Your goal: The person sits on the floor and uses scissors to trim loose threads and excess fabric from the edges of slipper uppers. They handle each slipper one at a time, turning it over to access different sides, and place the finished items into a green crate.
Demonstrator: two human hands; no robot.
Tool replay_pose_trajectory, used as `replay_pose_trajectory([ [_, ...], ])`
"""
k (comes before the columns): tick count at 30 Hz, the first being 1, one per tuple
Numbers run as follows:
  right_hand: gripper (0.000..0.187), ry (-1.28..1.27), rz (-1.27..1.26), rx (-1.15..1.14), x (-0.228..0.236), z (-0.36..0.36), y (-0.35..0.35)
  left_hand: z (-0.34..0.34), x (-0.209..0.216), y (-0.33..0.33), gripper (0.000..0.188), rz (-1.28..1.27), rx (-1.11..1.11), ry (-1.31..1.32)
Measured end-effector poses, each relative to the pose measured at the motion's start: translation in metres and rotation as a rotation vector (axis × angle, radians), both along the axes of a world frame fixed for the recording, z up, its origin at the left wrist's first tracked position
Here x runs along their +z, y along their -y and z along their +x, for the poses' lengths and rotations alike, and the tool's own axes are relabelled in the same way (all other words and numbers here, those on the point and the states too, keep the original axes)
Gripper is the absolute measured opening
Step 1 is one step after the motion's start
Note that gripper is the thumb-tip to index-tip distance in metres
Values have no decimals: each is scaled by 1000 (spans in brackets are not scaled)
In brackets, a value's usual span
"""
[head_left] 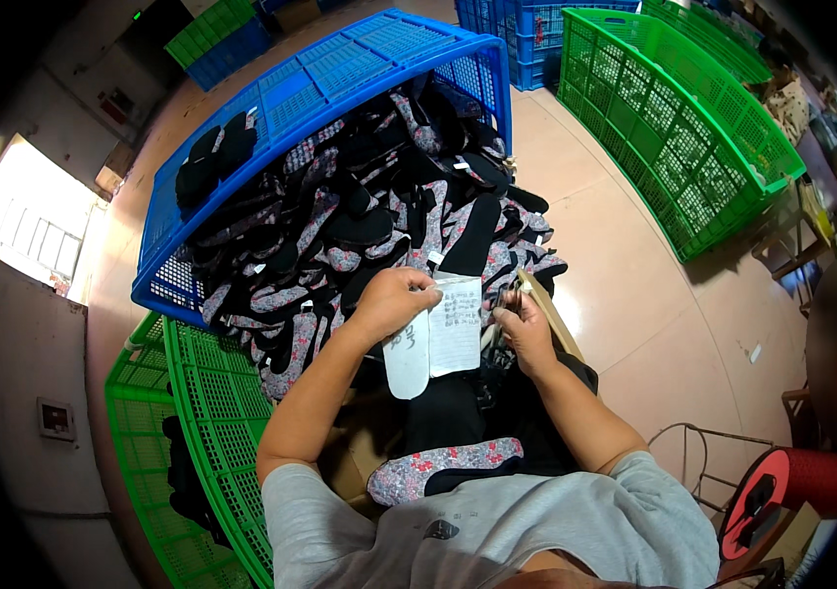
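Observation:
My left hand [394, 302] is closed on the upper edge of a small notebook [456, 344], its white page bearing handwriting. A white sole-shaped piece [407, 365] with dark marks hangs beside the notebook, under the same hand. On the notebook's right, my right hand [528, 334] has its thumb and fingers pinched together around something small and dark that I cannot make out. A floral slipper [438, 469] lies across my lap. Just beyond my hands spreads a heap of floral and black slippers [360, 228].
A blue crate [306, 90] lies tipped around the heap. Green crates stand at left [222, 412] and far right [649, 128]; blue crates [536, 44] are stacked behind. A wooden edge [554, 314] is beside my right hand. A red spool [816, 481] sits at lower right.

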State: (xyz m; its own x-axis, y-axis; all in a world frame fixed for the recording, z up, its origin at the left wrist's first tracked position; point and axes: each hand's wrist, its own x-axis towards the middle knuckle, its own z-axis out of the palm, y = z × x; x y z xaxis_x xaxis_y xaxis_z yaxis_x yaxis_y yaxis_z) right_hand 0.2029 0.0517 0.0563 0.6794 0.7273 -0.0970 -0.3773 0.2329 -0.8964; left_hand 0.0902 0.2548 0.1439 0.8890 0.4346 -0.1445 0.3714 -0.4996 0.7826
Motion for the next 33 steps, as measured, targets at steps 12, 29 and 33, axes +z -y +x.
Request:
replay_pose_trajectory([
  [12,47,65,-27,19,13,-4,3,8,-5,5,27,1,-7,-72],
  [29,38,40,1,-6,-3,1,3,16,-8,9,26,69,-59,-72],
  [33,35,63,-65,-5,0,3,6,15,-8,10,26,81,-68,-58],
])
